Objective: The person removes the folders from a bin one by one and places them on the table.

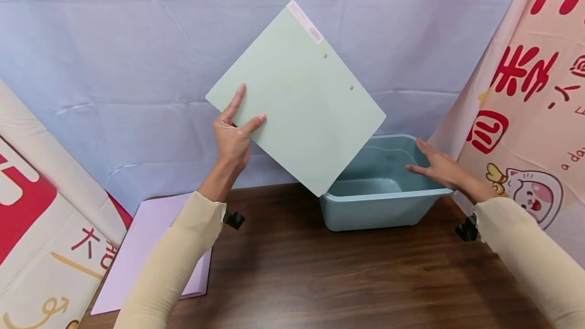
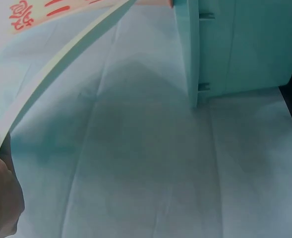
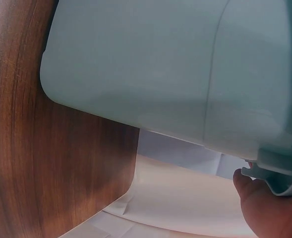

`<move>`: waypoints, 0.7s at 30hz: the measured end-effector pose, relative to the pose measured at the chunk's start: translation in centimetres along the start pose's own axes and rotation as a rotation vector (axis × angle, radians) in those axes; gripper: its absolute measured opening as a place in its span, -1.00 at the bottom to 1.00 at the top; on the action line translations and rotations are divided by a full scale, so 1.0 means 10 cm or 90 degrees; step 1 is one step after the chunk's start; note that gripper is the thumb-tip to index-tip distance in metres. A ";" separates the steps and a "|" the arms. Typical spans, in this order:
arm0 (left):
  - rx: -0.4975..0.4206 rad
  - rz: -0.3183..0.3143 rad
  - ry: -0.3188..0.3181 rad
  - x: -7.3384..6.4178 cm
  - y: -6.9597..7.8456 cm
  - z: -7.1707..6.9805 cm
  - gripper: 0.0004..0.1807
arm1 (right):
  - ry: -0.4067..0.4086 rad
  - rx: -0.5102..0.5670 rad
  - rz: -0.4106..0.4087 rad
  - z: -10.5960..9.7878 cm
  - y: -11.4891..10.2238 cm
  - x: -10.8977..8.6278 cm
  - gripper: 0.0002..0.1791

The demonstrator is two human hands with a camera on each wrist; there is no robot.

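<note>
Head view: our left hand [image 1: 233, 136] pinches the pale green board [image 1: 297, 100], tilted at centre frame above the bench [image 1: 320, 278]. Our right hand [image 1: 439, 166] rests flat-fingered on the blue tub's [image 1: 379, 207] right rim.

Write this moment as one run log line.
left hand: holds green board | right hand: on blue bin rim | bin: on table

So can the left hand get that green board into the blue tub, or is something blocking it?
Probably yes. The left hand grips the green board tilted in the air, its lower corner just above the blue tub. The tub looks empty, and the right hand rests only on its far right rim.
</note>
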State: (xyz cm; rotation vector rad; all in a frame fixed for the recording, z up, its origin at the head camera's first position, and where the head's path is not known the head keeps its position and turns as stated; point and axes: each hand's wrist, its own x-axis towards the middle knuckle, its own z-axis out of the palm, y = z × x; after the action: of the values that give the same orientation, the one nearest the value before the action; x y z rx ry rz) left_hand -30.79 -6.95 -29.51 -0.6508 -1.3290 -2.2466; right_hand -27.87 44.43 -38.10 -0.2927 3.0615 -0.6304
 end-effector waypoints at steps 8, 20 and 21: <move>0.008 -0.005 0.017 -0.03 0.12 -0.19 -0.06 | -0.005 0.006 -0.009 -0.01 0.00 0.02 0.19; -0.002 -0.023 0.047 -0.04 0.34 -0.43 -0.05 | -0.010 0.011 -0.009 -0.03 0.04 0.01 0.18; -0.003 -0.025 0.049 -0.04 0.35 -0.45 -0.04 | -0.010 0.013 -0.010 -0.02 0.04 0.01 0.18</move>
State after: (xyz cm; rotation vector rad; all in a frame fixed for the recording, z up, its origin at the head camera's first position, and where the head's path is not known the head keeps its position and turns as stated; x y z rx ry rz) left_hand -29.14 -12.42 -29.27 -0.5395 -1.3105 -2.2827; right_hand -28.02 44.84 -38.01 -0.3198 3.0391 -0.6560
